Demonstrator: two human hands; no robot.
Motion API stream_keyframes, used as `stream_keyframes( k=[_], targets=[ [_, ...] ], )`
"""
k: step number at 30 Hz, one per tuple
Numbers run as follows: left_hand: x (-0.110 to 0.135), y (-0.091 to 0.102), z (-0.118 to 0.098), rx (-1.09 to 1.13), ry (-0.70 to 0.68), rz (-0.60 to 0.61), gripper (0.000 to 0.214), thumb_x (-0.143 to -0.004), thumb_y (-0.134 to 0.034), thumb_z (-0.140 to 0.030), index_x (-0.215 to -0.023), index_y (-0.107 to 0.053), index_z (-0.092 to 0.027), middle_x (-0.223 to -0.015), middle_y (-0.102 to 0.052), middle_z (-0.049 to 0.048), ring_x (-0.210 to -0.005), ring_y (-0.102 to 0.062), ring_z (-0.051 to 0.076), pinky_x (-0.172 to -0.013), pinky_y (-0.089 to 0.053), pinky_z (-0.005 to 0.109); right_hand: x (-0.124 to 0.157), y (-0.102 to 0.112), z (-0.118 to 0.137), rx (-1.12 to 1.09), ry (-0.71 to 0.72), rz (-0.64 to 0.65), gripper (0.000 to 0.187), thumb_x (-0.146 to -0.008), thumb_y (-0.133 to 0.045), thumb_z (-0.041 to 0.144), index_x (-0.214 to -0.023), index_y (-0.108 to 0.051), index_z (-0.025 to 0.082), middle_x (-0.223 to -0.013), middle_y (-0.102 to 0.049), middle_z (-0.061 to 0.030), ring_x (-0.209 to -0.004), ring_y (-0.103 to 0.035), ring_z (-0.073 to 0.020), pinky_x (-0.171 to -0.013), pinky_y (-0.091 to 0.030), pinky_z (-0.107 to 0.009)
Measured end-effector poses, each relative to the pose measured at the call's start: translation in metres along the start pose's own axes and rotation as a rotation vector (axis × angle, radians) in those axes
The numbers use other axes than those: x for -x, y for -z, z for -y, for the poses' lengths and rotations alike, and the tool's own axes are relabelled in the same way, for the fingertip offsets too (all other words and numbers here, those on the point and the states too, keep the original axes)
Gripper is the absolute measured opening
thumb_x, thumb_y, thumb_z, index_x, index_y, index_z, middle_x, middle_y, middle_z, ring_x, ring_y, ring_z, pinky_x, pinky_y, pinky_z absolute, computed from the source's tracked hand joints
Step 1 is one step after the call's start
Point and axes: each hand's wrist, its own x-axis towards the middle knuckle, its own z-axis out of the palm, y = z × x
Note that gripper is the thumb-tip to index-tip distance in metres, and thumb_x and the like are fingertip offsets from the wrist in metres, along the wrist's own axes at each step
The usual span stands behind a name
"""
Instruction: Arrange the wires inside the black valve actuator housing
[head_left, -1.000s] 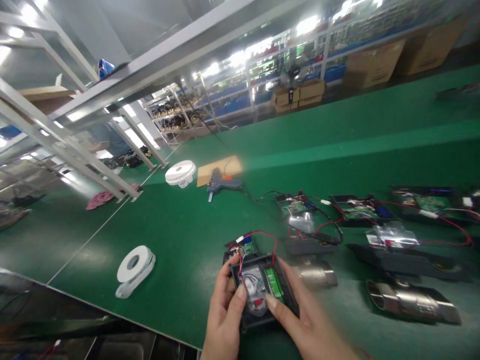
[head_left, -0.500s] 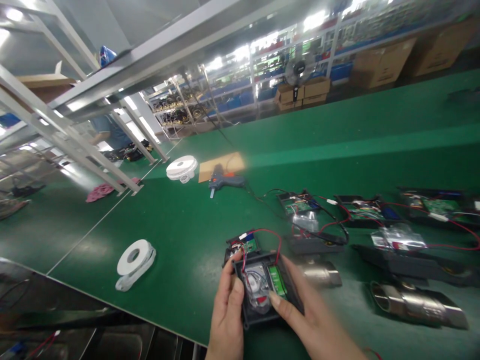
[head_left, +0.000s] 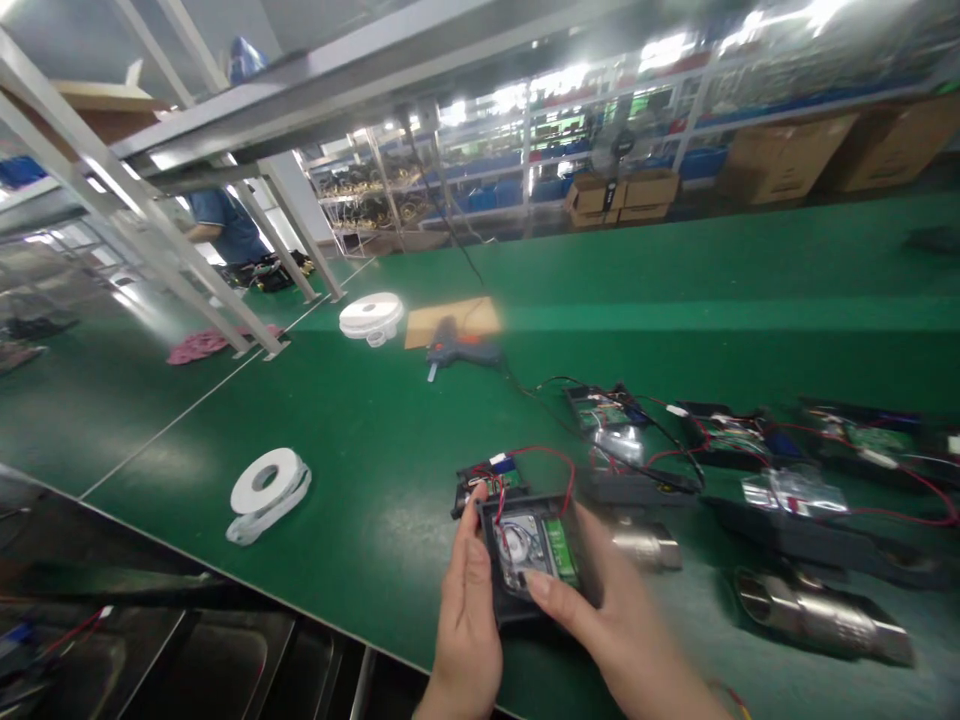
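A black plastic housing [head_left: 536,560] with a small green circuit board, a silvery part and red wires inside lies near the green bench's front edge. My left hand [head_left: 466,610] grips its left side, fingers closed along the rim. My right hand [head_left: 607,620] holds its right side, thumb pressed on the inner parts. A second small board [head_left: 491,478] joined by red wires lies just behind it. A shiny metal tube [head_left: 645,545] rests right of my right hand.
More opened housings with boards and red wires [head_left: 720,440] and a metal tube [head_left: 821,615] lie to the right. A blue glue gun [head_left: 454,352], cardboard sheet [head_left: 454,320] and two white tape rolls [head_left: 266,485] [head_left: 370,316] sit left. A person in blue [head_left: 221,225] works far left.
The view has tilted and shifted a little. Both hands stay on the housing, which sits slightly higher and more to the right in the picture; my right thumb has slid across the inner parts.
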Motion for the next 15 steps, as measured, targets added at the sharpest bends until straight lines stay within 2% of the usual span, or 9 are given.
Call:
stream_keyframes(
  k=[3,8,10,12,15],
  targets=[
    [-0.001,-0.001,-0.001,0.003,0.001,0.026,0.055,-0.102,-0.043,-0.064,-0.147,-0.055,-0.033,-0.156,-0.052,0.0007,-0.15,-0.039,0.022,-0.127,-0.026,0.037,0.0,0.0,-0.001,0.022,-0.006,-0.009,0.085,-0.078,-0.067,0.061,-0.144,-0.043,0.013,-0.144,-0.059,-0.0205,-0.141,-0.05,-0.0354,-0.11,-0.052,-0.049],
    [0.0,0.001,0.002,0.08,0.005,0.068,0.054,-0.105,-0.041,-0.059,-0.15,-0.05,-0.031,-0.161,-0.046,0.0015,-0.154,-0.032,0.024,-0.131,-0.017,0.043,0.001,0.006,-0.011,0.025,0.027,0.029,0.088,-0.082,-0.071,0.063,-0.15,-0.04,0.018,-0.15,-0.055,-0.0183,-0.144,-0.046,-0.035,-0.114,-0.046,-0.051],
    [0.002,0.004,0.002,0.217,0.016,0.125,0.056,-0.106,-0.041,-0.055,-0.157,-0.039,-0.031,-0.161,-0.046,0.0037,-0.153,-0.034,0.027,-0.13,-0.022,0.046,0.002,0.009,-0.016,0.015,0.031,0.047,0.088,-0.083,-0.072,0.063,-0.151,-0.039,0.02,-0.152,-0.053,-0.0176,-0.146,-0.044,-0.0352,-0.116,-0.044,-0.053],
    [0.003,0.008,0.002,0.349,0.032,0.232,0.062,-0.105,-0.047,-0.049,-0.161,-0.027,-0.033,-0.158,-0.05,0.0047,-0.148,-0.042,0.029,-0.125,-0.033,0.046,0.004,0.012,-0.02,0.004,0.015,0.051,0.086,-0.083,-0.073,0.064,-0.151,-0.04,0.023,-0.154,-0.05,-0.0161,-0.148,-0.041,-0.0349,-0.119,-0.039,-0.054],
    [0.002,0.014,-0.002,0.357,0.027,0.381,0.069,-0.1,-0.062,-0.039,-0.16,-0.028,-0.036,-0.153,-0.055,0.0025,-0.141,-0.051,0.027,-0.117,-0.043,0.038,0.004,0.014,-0.021,-0.026,-0.021,0.041,0.083,-0.083,-0.071,0.066,-0.15,-0.042,0.027,-0.159,-0.046,-0.0123,-0.15,-0.037,-0.0341,-0.123,-0.031,-0.055]
  ],
)
